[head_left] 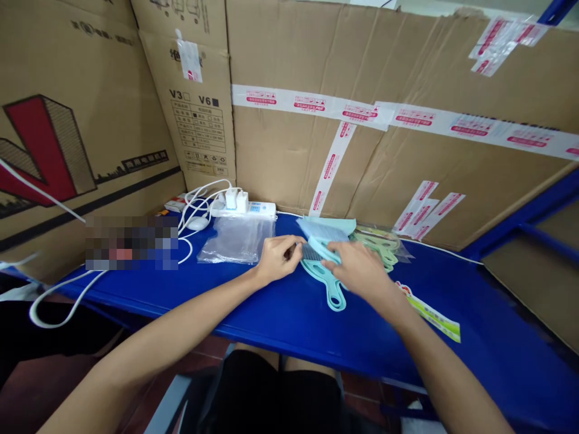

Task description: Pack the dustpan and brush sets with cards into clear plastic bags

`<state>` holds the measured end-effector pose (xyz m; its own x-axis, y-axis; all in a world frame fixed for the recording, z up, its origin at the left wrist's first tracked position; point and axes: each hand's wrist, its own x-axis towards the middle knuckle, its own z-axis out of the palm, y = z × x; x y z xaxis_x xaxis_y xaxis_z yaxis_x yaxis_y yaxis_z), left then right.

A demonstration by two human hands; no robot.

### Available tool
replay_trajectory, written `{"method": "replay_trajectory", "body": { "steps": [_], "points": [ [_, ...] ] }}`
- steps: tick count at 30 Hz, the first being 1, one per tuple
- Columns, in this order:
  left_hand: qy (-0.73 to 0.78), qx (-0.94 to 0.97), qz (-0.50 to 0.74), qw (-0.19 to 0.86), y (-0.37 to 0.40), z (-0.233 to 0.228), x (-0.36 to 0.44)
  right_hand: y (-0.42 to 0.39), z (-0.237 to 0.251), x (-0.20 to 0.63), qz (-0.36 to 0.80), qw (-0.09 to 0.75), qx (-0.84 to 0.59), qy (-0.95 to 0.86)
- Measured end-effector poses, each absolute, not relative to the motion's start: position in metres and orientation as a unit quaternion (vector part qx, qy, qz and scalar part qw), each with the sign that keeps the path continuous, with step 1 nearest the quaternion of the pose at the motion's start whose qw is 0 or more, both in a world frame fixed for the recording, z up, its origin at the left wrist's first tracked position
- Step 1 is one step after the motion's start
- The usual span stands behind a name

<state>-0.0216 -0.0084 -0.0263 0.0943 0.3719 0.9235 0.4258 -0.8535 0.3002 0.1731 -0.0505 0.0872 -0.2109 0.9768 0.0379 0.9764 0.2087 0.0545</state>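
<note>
Both hands are down on the blue table (289, 313), working on a mint-green brush (326, 278) that lies flat near the middle, its handle pointing toward the near edge. The left hand (277, 259) has its fingers curled in and pinches the brush head from the left side. The right hand (357, 270) lies over the brush's right side with fingers pressed down on it, so the head is mostly covered.

Just beyond the brush there's a pale blue bag (325, 228), and to the right a pile of more green brushes (384, 246) in plastic. Left of the hands sits a stack of clear bags (235, 240). Far left, a white power strip (246, 208) with chargers and cables. Cardboard boxes (362, 78) wall off the back.
</note>
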Motion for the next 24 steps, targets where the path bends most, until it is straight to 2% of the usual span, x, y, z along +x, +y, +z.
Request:
{"method": "replay_trajectory", "body": {
  "steps": [7,15,20,22,24],
  "points": [
    [-0.243,-0.754,-0.610,0.021,-0.011,-0.027,-0.020,-0.082,0.036,0.157,0.082,0.071,0.623,0.774],
    [-0.295,-0.723,-0.624,0.021,-0.006,-0.024,-0.026,-0.081,0.047,0.169,0.012,0.124,0.616,0.778],
    [-0.339,-0.682,-0.648,-0.019,-0.003,-0.023,-0.029,-0.085,0.083,0.207,-0.122,0.089,0.570,0.807],
    [-0.353,-0.666,-0.656,-0.038,-0.002,-0.023,-0.029,-0.089,0.108,0.226,-0.183,0.053,0.551,0.812],
    [-0.369,-0.653,-0.659,-0.058,-0.002,-0.022,-0.030,-0.090,0.136,0.243,-0.193,-0.013,0.548,0.814]
  ]
}}
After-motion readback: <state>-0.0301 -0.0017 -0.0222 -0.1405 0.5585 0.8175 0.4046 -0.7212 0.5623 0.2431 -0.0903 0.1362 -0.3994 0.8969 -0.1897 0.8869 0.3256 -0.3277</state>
